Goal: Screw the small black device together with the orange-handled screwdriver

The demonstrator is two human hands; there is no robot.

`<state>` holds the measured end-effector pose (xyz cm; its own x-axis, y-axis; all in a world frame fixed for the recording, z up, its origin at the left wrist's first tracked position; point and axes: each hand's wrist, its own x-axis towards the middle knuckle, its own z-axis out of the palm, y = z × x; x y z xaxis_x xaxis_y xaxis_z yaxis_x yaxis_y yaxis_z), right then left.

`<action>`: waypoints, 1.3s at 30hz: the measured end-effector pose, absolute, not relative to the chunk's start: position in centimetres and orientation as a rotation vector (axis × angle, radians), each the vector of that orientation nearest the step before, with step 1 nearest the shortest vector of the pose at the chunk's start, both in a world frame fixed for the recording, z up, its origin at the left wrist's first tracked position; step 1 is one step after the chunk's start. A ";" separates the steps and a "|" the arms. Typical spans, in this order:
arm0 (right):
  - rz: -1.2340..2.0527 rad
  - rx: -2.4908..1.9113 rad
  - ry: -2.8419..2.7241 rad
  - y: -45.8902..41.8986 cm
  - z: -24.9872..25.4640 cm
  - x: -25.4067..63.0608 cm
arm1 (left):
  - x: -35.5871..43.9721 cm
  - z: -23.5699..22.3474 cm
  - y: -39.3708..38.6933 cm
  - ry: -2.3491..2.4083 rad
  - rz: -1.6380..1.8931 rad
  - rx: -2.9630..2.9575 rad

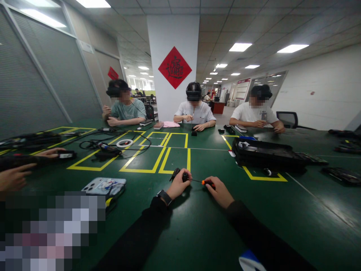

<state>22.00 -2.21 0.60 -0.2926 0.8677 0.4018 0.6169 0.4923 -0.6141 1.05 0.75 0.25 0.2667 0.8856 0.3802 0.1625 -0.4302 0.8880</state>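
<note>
My left hand, with a dark watch on its wrist, is closed around a small black part just above the green table. What kind of part it is I cannot make out. In my right hand is a screwdriver with an orange and black handle, gripped between thumb and fingers. Its thin shaft points left, and its tip meets or nearly meets the black part by my left fingers. The exact contact is too small to tell.
A long black case lies right of centre. Black cables and a white ring are at the left. A phone lies left of my arm. Another person's hand reaches in from the left. Several people sit across the green table.
</note>
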 end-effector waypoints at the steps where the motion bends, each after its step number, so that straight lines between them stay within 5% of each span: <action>1: 0.455 -1.212 -2.010 -2.2 0.6 22.0 | 1.0 0.2 0.8 0.959 1.216 1.783; 39: 0.398 -1.226 -2.003 -2.4 1.2 21.9 | 1.2 1.1 0.1 1.026 1.198 1.788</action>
